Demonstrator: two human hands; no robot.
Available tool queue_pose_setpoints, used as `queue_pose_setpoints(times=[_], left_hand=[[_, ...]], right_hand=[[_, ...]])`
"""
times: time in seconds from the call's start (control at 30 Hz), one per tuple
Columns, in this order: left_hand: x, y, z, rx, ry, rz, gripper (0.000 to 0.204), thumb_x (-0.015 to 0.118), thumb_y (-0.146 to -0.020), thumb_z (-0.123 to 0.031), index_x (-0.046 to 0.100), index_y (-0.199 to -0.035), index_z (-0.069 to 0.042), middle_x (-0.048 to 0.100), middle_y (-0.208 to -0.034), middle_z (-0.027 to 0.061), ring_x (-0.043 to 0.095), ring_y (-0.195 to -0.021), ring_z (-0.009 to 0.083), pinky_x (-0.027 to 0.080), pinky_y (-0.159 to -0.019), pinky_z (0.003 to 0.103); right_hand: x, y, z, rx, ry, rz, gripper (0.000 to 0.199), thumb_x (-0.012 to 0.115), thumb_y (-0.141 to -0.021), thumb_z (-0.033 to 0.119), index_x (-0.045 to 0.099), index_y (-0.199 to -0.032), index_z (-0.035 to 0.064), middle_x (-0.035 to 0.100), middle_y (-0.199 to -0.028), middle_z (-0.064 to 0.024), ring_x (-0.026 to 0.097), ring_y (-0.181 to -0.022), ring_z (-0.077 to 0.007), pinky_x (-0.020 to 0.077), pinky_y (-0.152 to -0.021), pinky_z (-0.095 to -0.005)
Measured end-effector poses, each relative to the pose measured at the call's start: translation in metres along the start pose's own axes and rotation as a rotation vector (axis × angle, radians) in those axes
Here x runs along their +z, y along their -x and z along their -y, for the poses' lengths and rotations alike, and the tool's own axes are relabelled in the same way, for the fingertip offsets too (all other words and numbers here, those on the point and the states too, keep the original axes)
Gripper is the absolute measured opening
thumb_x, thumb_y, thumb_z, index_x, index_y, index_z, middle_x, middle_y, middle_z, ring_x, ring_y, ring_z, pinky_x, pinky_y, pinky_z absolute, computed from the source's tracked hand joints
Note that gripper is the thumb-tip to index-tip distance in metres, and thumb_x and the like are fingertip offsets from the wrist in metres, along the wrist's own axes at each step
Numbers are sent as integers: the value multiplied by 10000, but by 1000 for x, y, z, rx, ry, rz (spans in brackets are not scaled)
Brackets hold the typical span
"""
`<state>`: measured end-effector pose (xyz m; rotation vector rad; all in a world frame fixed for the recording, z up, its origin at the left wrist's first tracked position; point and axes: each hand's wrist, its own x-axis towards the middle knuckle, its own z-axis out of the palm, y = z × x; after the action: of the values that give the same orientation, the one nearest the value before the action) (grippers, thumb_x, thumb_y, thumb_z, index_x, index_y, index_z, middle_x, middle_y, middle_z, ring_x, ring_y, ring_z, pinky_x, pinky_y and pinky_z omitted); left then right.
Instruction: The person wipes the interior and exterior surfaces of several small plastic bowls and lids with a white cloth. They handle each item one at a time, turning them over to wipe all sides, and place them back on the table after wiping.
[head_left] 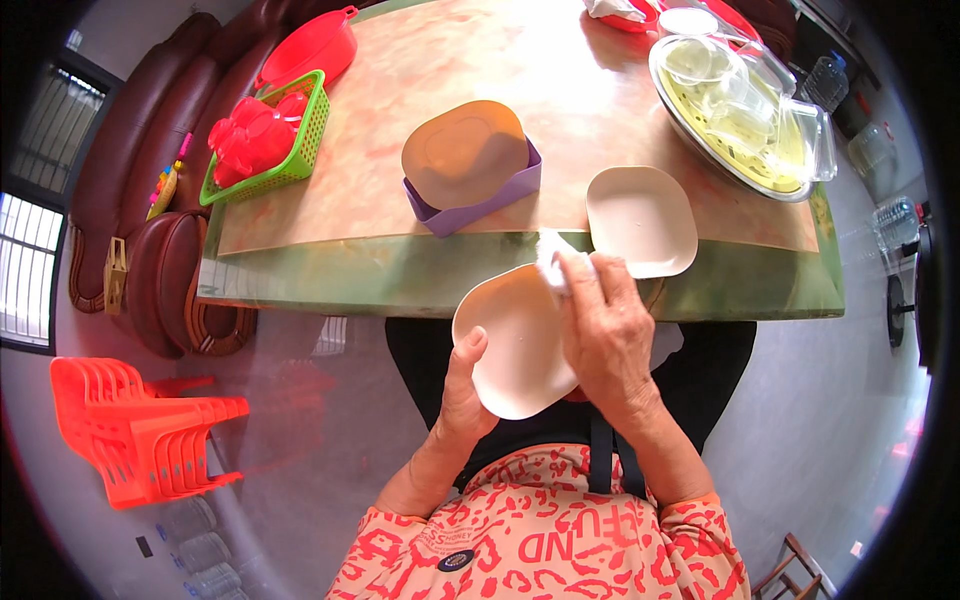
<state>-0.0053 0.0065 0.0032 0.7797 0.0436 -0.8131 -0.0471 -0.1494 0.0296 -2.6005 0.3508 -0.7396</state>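
My left hand (466,392) grips a cream square dish (515,345) with rounded corners by its left edge, thumb over the rim. The dish is tilted in front of me, over my lap at the table's near edge. Pinched in the fingers of my right hand (612,325) is a white cloth or tissue (552,258), at the dish's upper right rim; part of it is hidden by the fingers. A similar cream dish (640,225) lies on the table just beyond my right hand. Farther left, a tan dish (462,150) leans in a purple container (482,212).
On the table (370,270), a green basket (312,130) holds red cups, with a red basin (315,50) behind it. A metal bowl (690,150) at the right carries a yellow strainer and clear cups. Stacked red chairs (120,430) stand on the floor at left.
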Motion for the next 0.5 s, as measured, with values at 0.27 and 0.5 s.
queue_pose_setpoints(times=[0.27, 0.5], left_hand=[[13, -1, 3, 60, -50, -69, 609, 494, -932, -469, 415, -1380, -65, 550, -1296, 105, 538, -1202, 238, 428, -1033, 396], [-13, -10, 5, 40, 149, 8, 490, 485, -954, -448, 490, -1278, -80, 601, -1176, 101, 581, -1095, 234, 466, -956, 412]], right_hand=[[12, 4, 23, -143, -205, 167, 394, 641, -776, 87, 583, -1162, 40, 567, -1116, -129, 595, -971, -313, 550, -741, -370], [-2, 16, 20, -312, -367, 542, 324, 582, -832, 133, 604, -1147, 61, 547, -1035, -104, 581, -934, -294, 546, -666, -393]])
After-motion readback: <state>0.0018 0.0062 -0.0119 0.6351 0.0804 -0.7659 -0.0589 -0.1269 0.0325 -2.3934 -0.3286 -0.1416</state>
